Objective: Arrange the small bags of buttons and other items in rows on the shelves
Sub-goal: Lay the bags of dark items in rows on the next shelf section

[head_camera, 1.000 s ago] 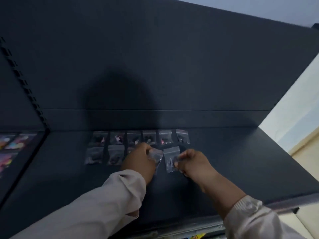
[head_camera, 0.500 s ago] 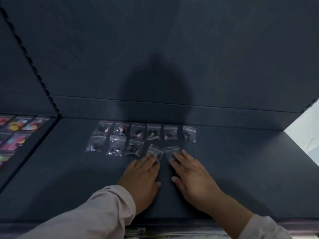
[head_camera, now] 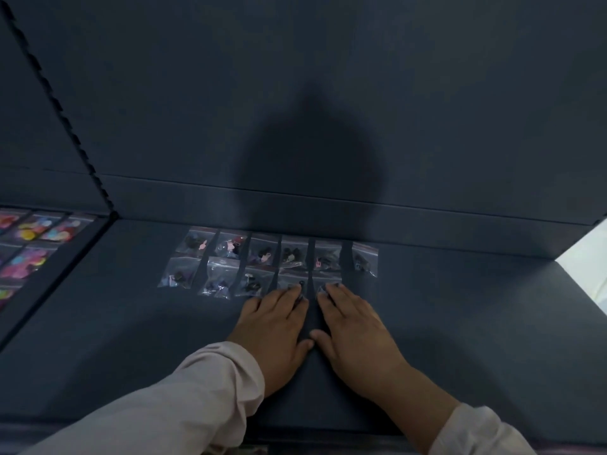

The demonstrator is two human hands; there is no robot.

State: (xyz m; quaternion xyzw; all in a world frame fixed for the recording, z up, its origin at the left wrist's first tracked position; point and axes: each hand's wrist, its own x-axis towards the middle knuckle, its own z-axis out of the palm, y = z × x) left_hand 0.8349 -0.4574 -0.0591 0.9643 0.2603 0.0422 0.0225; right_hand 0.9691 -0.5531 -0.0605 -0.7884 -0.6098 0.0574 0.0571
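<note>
1. While its fingers lie straight and flat, the left hand (head_camera: pixel 276 323) presses its tips on the near edge of a small clear plastic bag of dark buttons (head_camera: pixel 290 281), fourth in the front row; it grips nothing.
2. Just beside it, thumbs almost touching, the right hand (head_camera: pixel 354 326) lies equally flat and loose-fingered, its tips on the fifth clear bag (head_camera: pixel 329 283), the last in that row.
3. Both bags lie straight ahead of the fingertips, away from the person, their long axes running front to back, close to parallel with the fingers.
4. Beyond them, the back row of six clear bags (head_camera: pixel 262 254) sits near the foot of the rear panel (head_camera: pixel 295 93) on the dark matte shelf (head_camera: pixel 476 339); the front row holds five.
5. The relation that likely decides the next move: the bare spot in front of the sixth back-row bag (head_camera: pixel 364 259) lies just right of the right hand's bag, so the right hand is the nearer to fill it.
6. Far left, brightly coloured packets (head_camera: pixel 36 231) line the neighbouring shelf (head_camera: pixel 56 277).
</note>
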